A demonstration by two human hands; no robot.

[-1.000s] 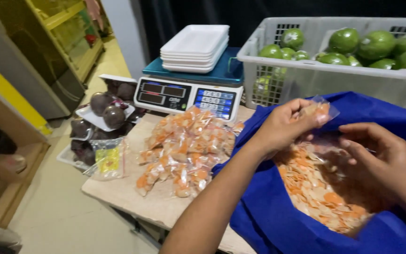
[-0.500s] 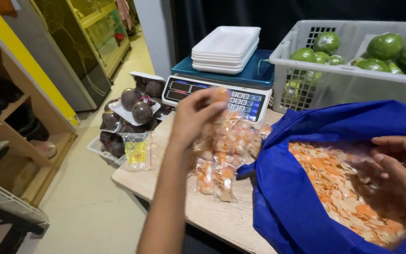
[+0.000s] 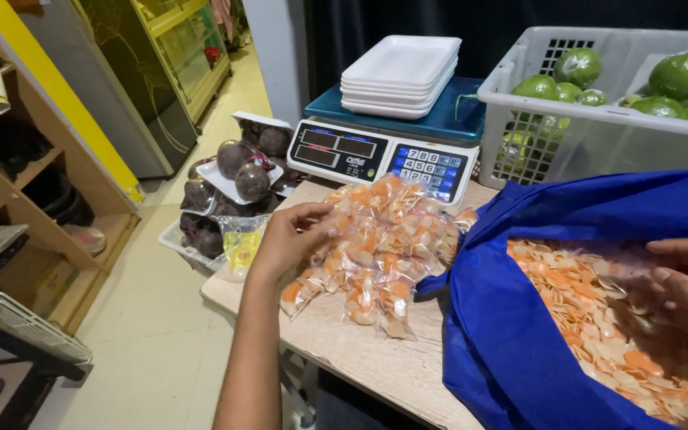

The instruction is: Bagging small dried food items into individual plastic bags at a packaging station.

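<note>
**Orange-and-white crackers: a pile bagged, most still loose**

Small clear packets (image 3: 376, 247) of crackers lie heaped on the wooden table (image 3: 360, 358), near side of the scale (image 3: 384, 155). Left hand (image 3: 292, 239) rests on the heap, fingers curled on one packet. Right hand (image 3: 682, 291), fingers loosely spread, sits in the loose crackers (image 3: 591, 310) filling the blue bag (image 3: 503, 350) at right. My read: bulk remains. White trays (image 3: 400, 76) on the scale; fruit crate (image 3: 599, 135) crowds far right.
</note>
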